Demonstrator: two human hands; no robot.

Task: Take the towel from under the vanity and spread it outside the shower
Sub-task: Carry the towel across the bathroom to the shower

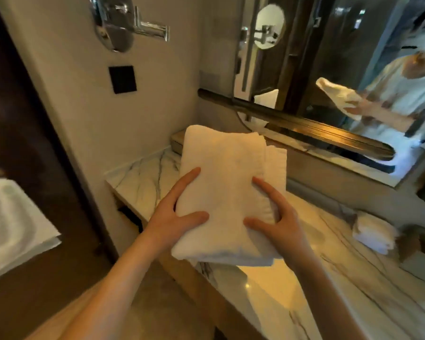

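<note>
Item: mirror, wall-mounted above the counter; in it we see a reflected person holding a white cloth. No brand, label or writing is legible to us anywhere; a dark green object at the far right edge is too blurred to read.

Item: door, dark, at left, with a white hanging towel in front of it.

Item: counter, white marble with dark veins, running from the wall corner toward lower right. We note warm light glare on its surface.

Item: rail, a dark rod along the mirror's lower edge.

Item: towel, white, folded thick, held up above the counter's near edge, not resting on it. It hides the counter's back corner and part of a small box behind it.

Item: chrome fitting high on the wall, a black square plate below it, and a round swivel mirror further right.

Item: small folded cloth on the counter at right, well apart from our towel.

Item: left hand, clasping the towel's left edge, thumb and forefinger spread on top, other fingers hidden beneath.

Item: right hand, grasping the towel's right edge, thumb and forefinger on top, fingers curled into the folds.
</note>
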